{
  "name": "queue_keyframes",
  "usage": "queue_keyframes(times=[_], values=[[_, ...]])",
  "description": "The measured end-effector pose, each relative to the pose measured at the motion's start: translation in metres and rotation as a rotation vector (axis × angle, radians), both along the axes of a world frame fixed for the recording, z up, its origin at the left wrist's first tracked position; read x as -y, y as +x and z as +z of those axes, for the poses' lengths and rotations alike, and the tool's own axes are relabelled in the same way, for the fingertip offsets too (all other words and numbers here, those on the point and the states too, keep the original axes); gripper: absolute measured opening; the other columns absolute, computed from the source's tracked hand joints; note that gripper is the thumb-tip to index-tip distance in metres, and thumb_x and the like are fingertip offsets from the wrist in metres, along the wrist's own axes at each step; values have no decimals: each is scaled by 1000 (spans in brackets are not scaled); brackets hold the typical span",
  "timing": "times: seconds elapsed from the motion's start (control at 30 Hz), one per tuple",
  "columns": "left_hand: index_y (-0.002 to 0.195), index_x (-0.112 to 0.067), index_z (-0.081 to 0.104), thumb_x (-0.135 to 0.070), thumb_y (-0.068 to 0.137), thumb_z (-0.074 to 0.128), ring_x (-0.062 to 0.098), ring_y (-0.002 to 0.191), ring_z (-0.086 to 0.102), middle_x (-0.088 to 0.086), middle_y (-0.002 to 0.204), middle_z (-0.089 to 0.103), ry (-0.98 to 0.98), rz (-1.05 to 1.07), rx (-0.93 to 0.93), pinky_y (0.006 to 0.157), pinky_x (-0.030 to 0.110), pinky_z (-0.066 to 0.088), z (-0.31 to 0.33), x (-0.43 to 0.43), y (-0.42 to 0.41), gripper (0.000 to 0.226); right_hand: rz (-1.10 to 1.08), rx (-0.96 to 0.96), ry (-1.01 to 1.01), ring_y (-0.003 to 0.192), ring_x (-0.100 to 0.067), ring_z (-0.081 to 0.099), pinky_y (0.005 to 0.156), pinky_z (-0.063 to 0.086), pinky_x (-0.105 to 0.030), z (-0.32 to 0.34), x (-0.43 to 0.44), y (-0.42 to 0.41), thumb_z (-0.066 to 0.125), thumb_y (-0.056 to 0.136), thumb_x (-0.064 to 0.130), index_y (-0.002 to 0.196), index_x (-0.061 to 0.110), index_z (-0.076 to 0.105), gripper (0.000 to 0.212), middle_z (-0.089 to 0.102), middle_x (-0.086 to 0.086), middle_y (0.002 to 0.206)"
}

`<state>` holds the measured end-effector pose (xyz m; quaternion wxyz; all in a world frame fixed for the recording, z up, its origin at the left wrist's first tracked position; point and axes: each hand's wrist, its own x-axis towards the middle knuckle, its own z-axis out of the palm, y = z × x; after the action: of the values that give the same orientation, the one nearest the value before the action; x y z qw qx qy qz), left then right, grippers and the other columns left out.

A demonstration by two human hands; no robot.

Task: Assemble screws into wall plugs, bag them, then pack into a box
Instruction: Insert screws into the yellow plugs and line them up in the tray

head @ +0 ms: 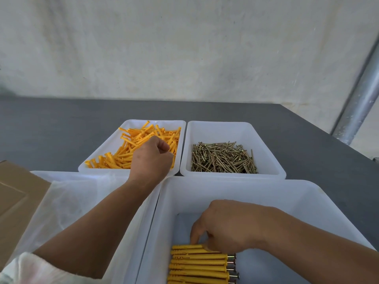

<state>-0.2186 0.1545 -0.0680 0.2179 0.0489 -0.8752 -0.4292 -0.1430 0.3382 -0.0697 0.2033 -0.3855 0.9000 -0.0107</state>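
Counter: dark grey, carrying four white trays, two far and two near.
Far-left tray: loose orange wall plugs heaped inside.
Far-right tray: pile of brass-coloured screws, touching the plug tray's side.
Near-right tray: assembled plugs laid side by side in a neat row at the near edge, screw heads pointing right.
Near-left tray: clear plastic bags inside.
Cardboard box: at the counter's left edge, beside the bag tray.
Left hand: reaching over the wall plugs, fingers curled tight into the palm; contents hidden, so impossible to tell whether anything is gripped.
Right hand: down in the near-right tray, thumb and bent fingers pinching the farthest of the assembled plugs.
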Motion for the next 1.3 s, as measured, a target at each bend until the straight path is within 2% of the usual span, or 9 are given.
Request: queue_keyframes(times=[0.1, 0.17, 0.3, 0.5, 0.6, 0.8, 0.9, 1.1, 1.3], values=[[97, -23, 61, -11, 86, 54, 15, 85, 52, -6, 98, 55, -224, 66, -5, 59, 21, 33, -2, 5, -2, 18, -56, -175, -111, 81, 1, 45, 69, 38, -14, 11, -4, -2, 52, 94, 30, 111, 30, 69, 25, 69, 8, 103], [102, -20, 62, -18, 91, 53, 15, 88, 45, -4, 104, 42, -348, 109, 20, 61, 22, 33, -4, 8, -2, 15, -147, -406, -261, 73, -4, 47, 70, 45, -23, 18, -8, -10, 50, 91, 39, 90, 28, 68, 21, 67, 9, 84], [103, -18, 62, -42, 96, 43, 22, 94, 51, 3, 114, 44, -478, 88, 187, 86, 40, 46, -8, 10, -2, 31, -481, -695, -497, 78, -14, 49, 67, 41, -31, 25, -27, -41, 42, 95, 47, 77, 23, 59, 36, 50, 7, 81], [106, -25, 63, -60, 95, 25, 26, 110, 51, 4, 125, 48, -637, -2, 368, 91, 44, 36, -9, 8, -7, 53, -699, -426, -261, 102, -20, 47, 80, 40, -35, -3, -53, -63, 15, 98, 59, 69, 28, 44, 52, 50, 2, 101], [105, -30, 63, -63, 95, 18, 25, 114, 51, 3, 129, 49, -675, -54, 424, 89, 43, 34, -10, 10, -7, 56, -717, -379, -210, 94, -20, 54, 83, 47, -39, -5, -53, -66, 8, 96, 63, 69, 25, 51, 63, 55, 2, 95], [95, -29, 65, -64, 95, 13, 18, 89, 45, -2, 98, 53, -720, -69, 439, 80, 38, 33, -9, 11, -8, 63, -731, -314, -155, 76, -18, 59, 68, 44, -32, -8, -55, -72, 5, 92, 69, 62, 22, 44, 69, 55, 3, 71], [89, -29, 61, -63, 95, 15, 19, 87, 46, -2, 96, 52, -729, -50, 430, 79, 38, 35, -10, 10, -8, 57, -736, -356, -169, 74, -16, 59, 64, 42, -31, -12, -55, -75, 5, 93, 68, 66, 18, 49, 72, 59, 2, 79], [87, -15, 58, -42, 98, 34, 22, 85, 51, 3, 89, 55, -598, -3, 390, 74, 33, 37, 7, 13, -26, 38, -705, -383, -172, 111, -14, 52, 81, 43, -36, -11, -54, -73, 3, 94, 64, 114, 35, 62, 69, 49, 10, 123], [84, -10, 54, -21, 89, 44, 28, 90, 55, 6, 90, 54, -591, 111, 368, 72, 33, 40, 29, 35, -65, 15, -701, -418, -184, 106, -10, 52, 73, 41, -32, -14, -54, -73, 4, 96, 61, 110, 37, 61, 64, 48, 15, 121]])
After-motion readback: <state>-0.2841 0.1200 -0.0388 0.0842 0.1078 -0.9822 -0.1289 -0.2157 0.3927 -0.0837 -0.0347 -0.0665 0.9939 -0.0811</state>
